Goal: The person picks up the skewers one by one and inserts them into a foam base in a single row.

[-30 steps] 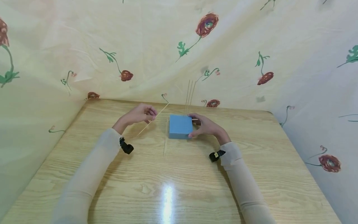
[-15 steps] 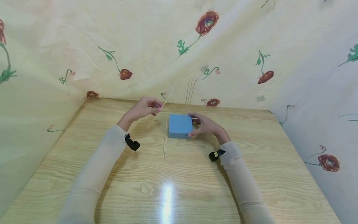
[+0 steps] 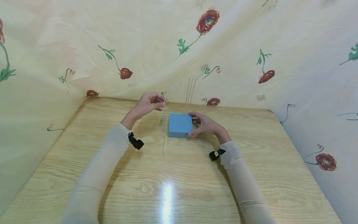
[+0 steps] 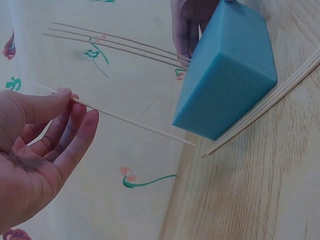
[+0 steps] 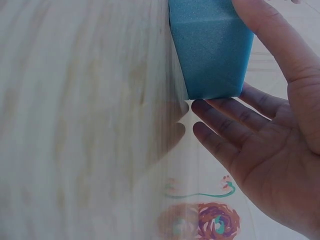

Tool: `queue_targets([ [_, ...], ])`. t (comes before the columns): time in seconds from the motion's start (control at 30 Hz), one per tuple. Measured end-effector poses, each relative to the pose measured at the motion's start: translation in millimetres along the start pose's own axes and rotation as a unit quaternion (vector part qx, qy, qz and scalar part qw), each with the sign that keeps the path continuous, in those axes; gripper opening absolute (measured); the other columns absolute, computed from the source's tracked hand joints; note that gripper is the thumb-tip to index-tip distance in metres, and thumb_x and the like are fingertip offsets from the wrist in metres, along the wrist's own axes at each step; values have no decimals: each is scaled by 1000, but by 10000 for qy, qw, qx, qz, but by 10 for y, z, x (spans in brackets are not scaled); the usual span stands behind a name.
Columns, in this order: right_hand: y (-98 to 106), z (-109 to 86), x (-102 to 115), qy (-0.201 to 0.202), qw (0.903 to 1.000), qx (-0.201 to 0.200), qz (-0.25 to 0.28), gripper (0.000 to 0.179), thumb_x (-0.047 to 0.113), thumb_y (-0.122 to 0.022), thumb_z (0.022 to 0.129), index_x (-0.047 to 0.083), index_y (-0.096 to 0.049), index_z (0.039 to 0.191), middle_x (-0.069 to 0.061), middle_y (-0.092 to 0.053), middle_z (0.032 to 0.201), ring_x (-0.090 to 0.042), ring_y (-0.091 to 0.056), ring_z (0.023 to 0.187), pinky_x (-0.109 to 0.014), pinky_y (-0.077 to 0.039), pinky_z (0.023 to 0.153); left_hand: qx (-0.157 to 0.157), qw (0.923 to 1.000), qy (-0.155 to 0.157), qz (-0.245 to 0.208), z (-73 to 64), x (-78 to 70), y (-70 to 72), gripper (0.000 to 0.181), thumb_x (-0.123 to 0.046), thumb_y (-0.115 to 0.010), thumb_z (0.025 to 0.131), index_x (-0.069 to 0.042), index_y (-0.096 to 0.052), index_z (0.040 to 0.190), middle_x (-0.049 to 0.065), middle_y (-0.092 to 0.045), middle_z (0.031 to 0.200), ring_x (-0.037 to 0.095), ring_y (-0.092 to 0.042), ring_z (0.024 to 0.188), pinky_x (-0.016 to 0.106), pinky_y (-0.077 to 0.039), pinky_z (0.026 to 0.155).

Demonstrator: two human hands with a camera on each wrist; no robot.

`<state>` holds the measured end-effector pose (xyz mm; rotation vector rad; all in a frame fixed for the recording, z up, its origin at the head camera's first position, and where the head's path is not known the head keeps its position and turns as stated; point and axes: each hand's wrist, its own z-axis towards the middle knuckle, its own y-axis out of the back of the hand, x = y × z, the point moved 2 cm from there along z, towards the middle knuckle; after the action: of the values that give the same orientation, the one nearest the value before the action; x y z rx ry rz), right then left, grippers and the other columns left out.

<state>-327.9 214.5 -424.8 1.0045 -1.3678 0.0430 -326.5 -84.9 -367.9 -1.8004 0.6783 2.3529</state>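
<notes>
1. Nearest on the wooden table (image 3: pixel 201 186), loose sticks (image 4: pixel 250 116) lay just left of the blue block (image 3: pixel 180 126)!
2. There sat the block, mid-table, the right hand (image 3: pixel 207 126) clasping its right side, thumb near, fingers round the far side.
3. Farther left, a neat pinch: the left hand (image 3: pixel 147 104) held a thin stick (image 4: pixel 135 123) in the air, thumb against fingers, apart from the block.
4. At the block's far edge, three upright sticks (image 3: pixel 190 94) rose side by side!
5. Farthest, floral cloth (image 3: pixel 156 46) hung.
</notes>
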Motion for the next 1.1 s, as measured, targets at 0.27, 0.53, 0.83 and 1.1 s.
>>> queue_targets([
  [0.27,12,1,-40,-13,10000,-26,-18,101,14,-90,78,3,-29,159,-19,-32,163,-42,-34,149,-55,-32,123,-119,9994,-3,-317,51,-21,-45,24,-6,-62,101,9,-62,120,21,-64,112,11,-66,87,52,-59,93],
  [0.53,12,-4,-35,-36,10000,-6,67,101,13,-89,79,3,-29,159,-18,-32,163,-42,-34,149,-55,-32,123,-99,9984,-84,-557,129,-55,-88,24,-5,-62,101,8,-63,121,2,-67,104,11,-67,89,33,-63,86],
  [0.83,8,24,-43,9,10000,-12,13,101,14,-90,78,3,-30,159,-18,-33,163,-42,-35,149,-55,-32,123,96,9989,-163,-427,183,-114,-145,29,-5,-61,101,11,-61,126,20,-66,116,10,-67,91,33,-62,87],
  [1.1,7,30,-29,-46,10000,-20,25,101,14,-90,78,5,-30,159,-18,-33,163,-42,-36,149,-55,-33,123,117,9988,-230,-416,230,-140,-208,28,-5,-62,101,8,-62,125,11,-69,111,11,-68,91,35,-63,87],
])
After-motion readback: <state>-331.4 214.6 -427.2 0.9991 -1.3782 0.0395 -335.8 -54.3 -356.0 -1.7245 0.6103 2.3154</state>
